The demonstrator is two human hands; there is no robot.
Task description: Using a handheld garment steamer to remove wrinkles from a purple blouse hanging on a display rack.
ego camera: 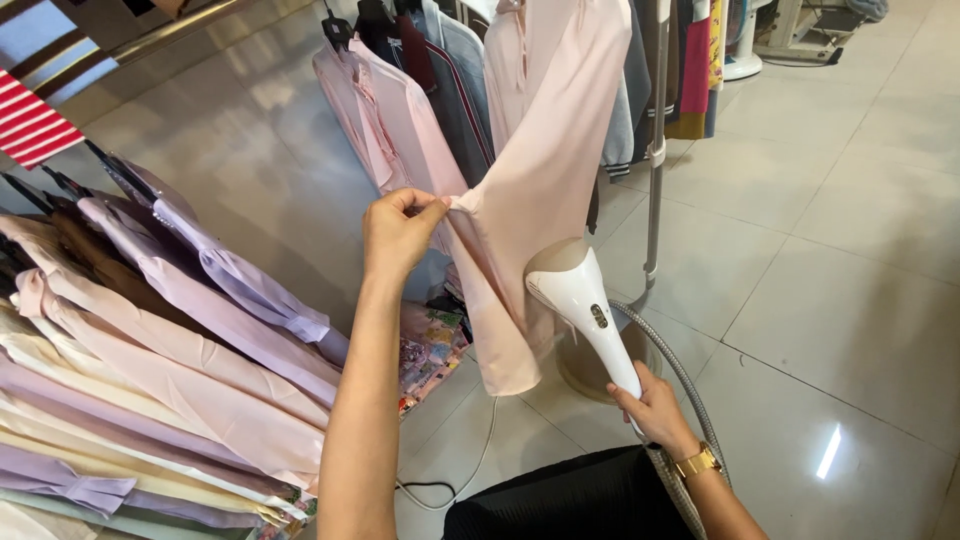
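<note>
- Right hand [655, 405] — fingers wrapped tight round the handle of a glossy white garment steamer [585, 300], its long axis running up-left, rounded beige head against the cloth.
- Left hand [398, 230] pinches the edge of a smooth, pale pink shirt [545, 160], pulling it taut.
- The shirt hangs long and vertical — beside a metal pole [655, 150].

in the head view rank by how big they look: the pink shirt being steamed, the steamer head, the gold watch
1. pink shirt, pinched taut by the left hand
2. steamer head, held in the right hand
3. gold watch
The gaps are plain, so nearness does not change the order.
</note>
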